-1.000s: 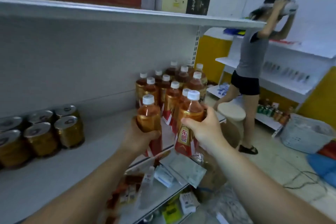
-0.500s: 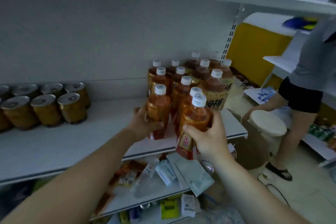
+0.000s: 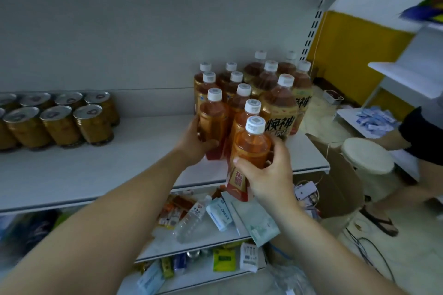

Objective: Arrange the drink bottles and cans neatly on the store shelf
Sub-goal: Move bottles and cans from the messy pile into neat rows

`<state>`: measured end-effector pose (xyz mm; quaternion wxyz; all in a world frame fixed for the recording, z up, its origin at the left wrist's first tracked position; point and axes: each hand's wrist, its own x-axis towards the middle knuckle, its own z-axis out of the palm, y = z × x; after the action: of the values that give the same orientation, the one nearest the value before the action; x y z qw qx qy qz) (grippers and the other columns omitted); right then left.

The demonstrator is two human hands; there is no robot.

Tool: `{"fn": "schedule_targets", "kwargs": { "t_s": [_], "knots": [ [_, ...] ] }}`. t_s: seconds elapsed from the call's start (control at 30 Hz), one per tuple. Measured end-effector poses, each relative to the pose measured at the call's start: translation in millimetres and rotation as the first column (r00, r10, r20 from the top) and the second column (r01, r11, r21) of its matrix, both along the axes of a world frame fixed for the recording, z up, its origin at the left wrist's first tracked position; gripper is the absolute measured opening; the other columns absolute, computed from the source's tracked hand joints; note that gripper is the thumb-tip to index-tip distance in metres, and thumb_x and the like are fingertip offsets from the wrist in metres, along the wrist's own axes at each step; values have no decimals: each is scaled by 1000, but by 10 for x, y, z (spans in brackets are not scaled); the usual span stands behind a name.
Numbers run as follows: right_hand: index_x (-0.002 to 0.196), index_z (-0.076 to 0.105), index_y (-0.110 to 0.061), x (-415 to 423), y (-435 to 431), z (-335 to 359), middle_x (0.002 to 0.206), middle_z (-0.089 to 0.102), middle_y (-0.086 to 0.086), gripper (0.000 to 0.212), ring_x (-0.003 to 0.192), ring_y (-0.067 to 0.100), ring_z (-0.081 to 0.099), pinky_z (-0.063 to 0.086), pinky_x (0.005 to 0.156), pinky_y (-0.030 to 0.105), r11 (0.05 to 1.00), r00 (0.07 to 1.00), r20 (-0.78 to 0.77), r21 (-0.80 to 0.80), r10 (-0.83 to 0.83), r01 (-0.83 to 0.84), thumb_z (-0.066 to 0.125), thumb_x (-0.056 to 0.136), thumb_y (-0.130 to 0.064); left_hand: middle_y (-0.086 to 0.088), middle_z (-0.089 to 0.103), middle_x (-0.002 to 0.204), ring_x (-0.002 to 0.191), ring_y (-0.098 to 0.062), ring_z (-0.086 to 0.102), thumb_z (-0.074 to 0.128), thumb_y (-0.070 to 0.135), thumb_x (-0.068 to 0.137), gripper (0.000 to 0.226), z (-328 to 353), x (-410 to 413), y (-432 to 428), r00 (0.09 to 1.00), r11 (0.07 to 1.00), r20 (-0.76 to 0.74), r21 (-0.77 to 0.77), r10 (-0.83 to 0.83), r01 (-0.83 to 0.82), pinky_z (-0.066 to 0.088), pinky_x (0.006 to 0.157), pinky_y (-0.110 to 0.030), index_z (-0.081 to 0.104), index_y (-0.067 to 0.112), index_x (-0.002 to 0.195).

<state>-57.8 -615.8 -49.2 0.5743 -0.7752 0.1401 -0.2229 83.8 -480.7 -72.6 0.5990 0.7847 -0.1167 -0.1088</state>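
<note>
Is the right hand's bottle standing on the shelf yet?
No: the right hand holds the bottle out in front of the shelf, with its base below the shelf's front edge.

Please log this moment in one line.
left hand: grips left bottle | right hand: grips right bottle, not yet shelved | cans: on shelf, left

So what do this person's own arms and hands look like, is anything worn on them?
Both are bare: the left hand and the right hand show no gloves, rings or watch. The left forearm and right forearm are uncovered as far as the frame reaches; no sleeve comes into view.
</note>
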Motion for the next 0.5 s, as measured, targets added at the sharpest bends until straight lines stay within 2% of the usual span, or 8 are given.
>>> {"fn": "schedule_targets", "kwargs": {
  "t_s": [0.03, 0.1, 0.17, 0.23, 0.3, 0.37, 0.43, 0.5],
  "knots": [
    [112, 44, -58, -13, 36, -13, 124, 53, -9, 67, 114, 11, 55, 49, 98, 45, 1000, 1000, 2, 4, -13, 13, 75, 52, -54, -2, 49, 132, 123, -23, 46, 74, 12, 80, 85, 1, 12, 61, 999, 997, 16, 68, -38, 37, 42, 100, -38, 24, 23, 147],
    [120, 43, -49, -36, 141, -22, 123, 54, -9, 75, 114, 11, 55, 49, 98, 43, 999, 999, 10, 16, -41, 41, 79, 55, -50, -4, 40, 145, 132, -25, 39, 74, 33, 80, 89, -28, 33, 273, 995, 951, 27, 300, -94, 82, 37, 105, -39, 18, 28, 149],
    [125, 43, -41, -26, 283, -27, 123, 54, -8, 76, 114, 12, 54, 49, 99, 41, 998, 998, 24, 10, -60, 60, 84, 61, -42, -5, 30, 153, 136, -27, 36, 65, 49, 83, 83, -104, 28, 595, 996, 831, 34, 553, -87, 54, 33, 108, -38, 20, 27, 150],
    [130, 42, -32, 40, 441, -42, 125, 51, -6, 79, 116, 12, 51, 46, 101, 38, 995, 995, 31, -18, -99, 99, 86, 65, -38, -6, 28, 155, 136, -27, 36, 57, 54, 86, 76, -198, -16, 964, 995, 705, 61, 709, -82, 14, 30, 111, -38, 26, 24, 149],
    [135, 40, -25, 128, 590, -95, 129, 47, -4, 83, 120, 13, 47, 43, 103, 36, 986, 985, 69, -47, -156, 159, 87, 66, -34, -2, 21, 158, 141, -25, 26, 49, 60, 88, 75, -291, -66, 1311, 991, 573, 76, 820, -108, -1, 22, 115, -44, 25, 25, 149],
    [139, 37, -20, 197, 712, -168, 135, 43, 2, 88, 127, 18, 42, 38, 106, 36, 970, 970, 106, -90, -218, 228, 86, 68, -32, 3, 3, 161, 147, -22, 5, 35, 67, 89, 76, -375, -123, 1542, 983, 415, 42, 909, -179, 36, 9, 117, -50, 13, 28, 151],
    [142, 34, -14, 263, 776, -224, 141, 39, 9, 91, 132, 25, 37, 35, 109, 39, 949, 954, 130, -128, -271, 287, 85, 69, -33, 5, -11, 160, 147, -20, -9, 23, 69, 90, 76, -448, -177, 1619, 975, 355, 22, 933, -219, 58, 0, 117, -52, 0, 30, 152],
    [142, 33, -10, 316, 794, -252, 143, 38, 13, 92, 135, 28, 34, 33, 111, 43, 931, 945, 139, -179, -298, 319, 84, 70, -35, 5, -16, 159, 147, -19, -13, 18, 69, 90, 76, -473, -201, 1614, 972, 350, 42, 936, -229, 42, -4, 117, -52, -5, 31, 152]
  ]
}}
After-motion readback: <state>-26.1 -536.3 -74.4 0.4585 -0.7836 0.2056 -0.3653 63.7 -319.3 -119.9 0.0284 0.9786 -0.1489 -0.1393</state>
